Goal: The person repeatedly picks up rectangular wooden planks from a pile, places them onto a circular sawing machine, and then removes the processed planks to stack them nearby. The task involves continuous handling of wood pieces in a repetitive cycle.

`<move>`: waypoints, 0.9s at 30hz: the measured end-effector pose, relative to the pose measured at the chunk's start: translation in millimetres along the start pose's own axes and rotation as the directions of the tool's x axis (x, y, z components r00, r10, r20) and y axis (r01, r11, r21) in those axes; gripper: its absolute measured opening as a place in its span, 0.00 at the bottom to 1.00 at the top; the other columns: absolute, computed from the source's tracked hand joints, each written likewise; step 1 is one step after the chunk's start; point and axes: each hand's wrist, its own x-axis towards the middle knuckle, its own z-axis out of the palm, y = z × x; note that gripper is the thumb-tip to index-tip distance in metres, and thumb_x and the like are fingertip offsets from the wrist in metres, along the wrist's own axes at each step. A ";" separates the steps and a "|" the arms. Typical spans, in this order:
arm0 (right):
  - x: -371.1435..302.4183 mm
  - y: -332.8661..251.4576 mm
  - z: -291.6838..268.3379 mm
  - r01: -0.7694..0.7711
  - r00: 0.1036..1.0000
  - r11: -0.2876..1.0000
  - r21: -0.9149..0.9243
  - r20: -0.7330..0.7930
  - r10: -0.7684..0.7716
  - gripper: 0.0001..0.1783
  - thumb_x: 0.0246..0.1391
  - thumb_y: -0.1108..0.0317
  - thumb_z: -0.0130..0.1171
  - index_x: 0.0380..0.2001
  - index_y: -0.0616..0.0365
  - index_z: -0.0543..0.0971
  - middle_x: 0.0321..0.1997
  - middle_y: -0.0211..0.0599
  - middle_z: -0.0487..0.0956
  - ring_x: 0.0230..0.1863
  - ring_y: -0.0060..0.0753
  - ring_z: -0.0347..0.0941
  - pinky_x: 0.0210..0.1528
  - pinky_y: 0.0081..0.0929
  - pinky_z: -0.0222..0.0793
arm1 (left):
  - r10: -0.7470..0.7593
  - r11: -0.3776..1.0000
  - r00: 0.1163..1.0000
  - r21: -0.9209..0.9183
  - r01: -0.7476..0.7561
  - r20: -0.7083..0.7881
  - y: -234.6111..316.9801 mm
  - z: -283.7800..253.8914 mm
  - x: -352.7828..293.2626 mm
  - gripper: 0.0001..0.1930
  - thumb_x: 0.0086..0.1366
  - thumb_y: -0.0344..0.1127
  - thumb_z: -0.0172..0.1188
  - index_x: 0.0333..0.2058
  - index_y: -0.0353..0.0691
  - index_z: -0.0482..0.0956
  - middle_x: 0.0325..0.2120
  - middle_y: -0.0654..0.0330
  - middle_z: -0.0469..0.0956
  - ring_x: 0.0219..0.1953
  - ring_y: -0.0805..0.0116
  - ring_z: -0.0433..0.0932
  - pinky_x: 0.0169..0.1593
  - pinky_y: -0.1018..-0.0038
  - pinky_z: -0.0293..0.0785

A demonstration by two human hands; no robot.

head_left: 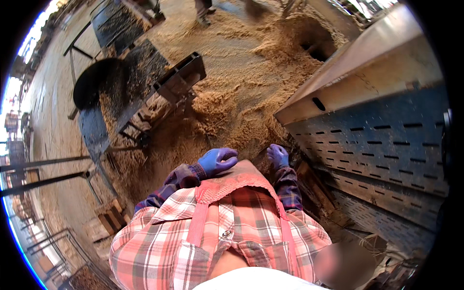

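Observation:
Both of my hands wear blue-purple gloves and hang in front of my body. My left hand [217, 162] is loosely closed beside the top edge of my red apron [241, 176], with nothing visible in it. On the other side of the apron, my right hand [278, 156] has its fingers curled in, and I see nothing in them. It is nearest the corner of a large metal-panelled machine [362, 140] with rows of slots. Damp brown grain-like material [227, 116] lies heaped on the floor beyond my hands.
To the left stands a dark metal machine [183, 75] with a rounded hopper [99, 82], smeared with the brown material. Metal rails [48, 164] and a small wooden crate [112, 217] are farther left. Another person's leg [203, 12] shows at the far top; a blurred round shape [345, 266] sits lower right.

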 end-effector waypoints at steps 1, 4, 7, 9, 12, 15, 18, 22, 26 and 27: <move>-9.2 0.9 -1.9 -0.003 1.000 1.000 0.004 -0.016 0.003 0.13 0.53 0.60 0.54 0.37 0.56 0.74 0.28 0.31 0.76 0.25 0.22 0.71 0.23 0.17 0.66 | -0.025 0.998 0.999 -0.051 0.026 0.029 -1.6 8.0 -1.7 0.20 0.59 0.42 0.56 0.45 0.33 0.72 0.37 0.55 0.77 0.41 0.72 0.74 0.46 0.75 0.69; -26.9 20.8 15.6 -0.024 0.999 1.000 0.014 -0.034 0.025 0.12 0.53 0.61 0.54 0.36 0.56 0.74 0.27 0.30 0.75 0.22 0.21 0.69 0.22 0.15 0.64 | -0.029 0.994 0.996 0.108 0.020 0.087 4.6 25.1 -12.0 0.20 0.59 0.43 0.55 0.45 0.33 0.72 0.37 0.54 0.77 0.41 0.69 0.75 0.45 0.74 0.70; -34.1 34.4 12.7 -0.036 0.999 0.995 0.095 0.035 0.033 0.11 0.53 0.61 0.54 0.36 0.56 0.73 0.26 0.32 0.75 0.23 0.21 0.68 0.22 0.18 0.64 | -0.044 0.965 0.983 0.263 -0.004 0.176 15.9 39.7 -3.3 0.21 0.58 0.43 0.55 0.45 0.33 0.72 0.37 0.50 0.77 0.41 0.65 0.77 0.46 0.72 0.71; -33.5 59.9 4.6 -0.161 0.985 0.967 0.195 0.089 0.146 0.06 0.54 0.65 0.51 0.32 0.55 0.72 0.21 0.27 0.69 0.19 0.19 0.62 0.18 0.16 0.59 | -0.023 0.976 0.984 0.218 -0.016 0.178 31.8 52.4 -15.1 0.22 0.57 0.45 0.54 0.44 0.33 0.73 0.38 0.48 0.77 0.42 0.61 0.77 0.46 0.70 0.71; -56.2 92.9 15.3 -0.237 0.971 0.962 0.136 0.047 0.233 0.06 0.54 0.66 0.50 0.27 0.54 0.70 0.20 0.26 0.68 0.16 0.18 0.60 0.15 0.15 0.55 | -0.059 0.975 0.985 0.219 0.022 0.163 23.8 56.1 -42.9 0.23 0.57 0.46 0.54 0.44 0.32 0.72 0.38 0.47 0.77 0.43 0.58 0.76 0.47 0.69 0.70; -53.4 95.1 11.0 -0.238 0.971 0.971 0.031 -0.009 0.238 0.06 0.53 0.64 0.52 0.28 0.54 0.71 0.22 0.28 0.71 0.17 0.19 0.64 0.16 0.15 0.58 | -0.043 0.985 0.994 0.168 0.025 0.102 -8.5 64.9 -47.9 0.22 0.59 0.44 0.54 0.45 0.31 0.71 0.39 0.50 0.77 0.42 0.62 0.76 0.47 0.70 0.70; -40.0 118.7 8.0 -0.241 0.968 0.968 0.073 0.092 0.234 0.12 0.51 0.61 0.55 0.35 0.55 0.72 0.25 0.33 0.75 0.20 0.23 0.69 0.17 0.17 0.63 | -0.085 0.985 0.990 0.157 0.067 0.109 -8.3 44.4 -70.1 0.22 0.59 0.43 0.54 0.46 0.31 0.71 0.41 0.52 0.76 0.43 0.65 0.75 0.48 0.71 0.69; -49.1 91.1 36.8 -0.126 0.992 0.988 0.091 0.034 0.123 0.11 0.52 0.61 0.55 0.35 0.55 0.72 0.26 0.33 0.75 0.20 0.23 0.69 0.17 0.18 0.63 | -0.039 0.993 0.992 0.119 0.025 0.118 -14.8 22.5 -77.1 0.22 0.60 0.42 0.54 0.47 0.32 0.70 0.42 0.51 0.75 0.46 0.65 0.73 0.50 0.71 0.68; -70.6 113.5 83.0 -0.031 0.999 0.972 0.234 -0.006 0.034 0.08 0.53 0.62 0.51 0.31 0.54 0.71 0.24 0.31 0.71 0.19 0.24 0.65 0.16 0.19 0.59 | 0.032 0.992 0.988 0.119 -0.050 0.148 -53.4 -21.0 -116.9 0.21 0.59 0.44 0.54 0.44 0.33 0.72 0.40 0.50 0.76 0.44 0.62 0.75 0.48 0.70 0.69; -63.6 126.0 85.7 -0.172 0.964 0.877 0.448 0.262 0.055 0.08 0.54 0.61 0.49 0.28 0.53 0.69 0.23 0.30 0.69 0.19 0.24 0.63 0.16 0.20 0.57 | 0.048 0.989 0.987 0.128 -0.068 0.152 -65.0 -25.7 -120.0 0.21 0.58 0.45 0.54 0.43 0.33 0.73 0.39 0.49 0.77 0.43 0.60 0.76 0.47 0.70 0.70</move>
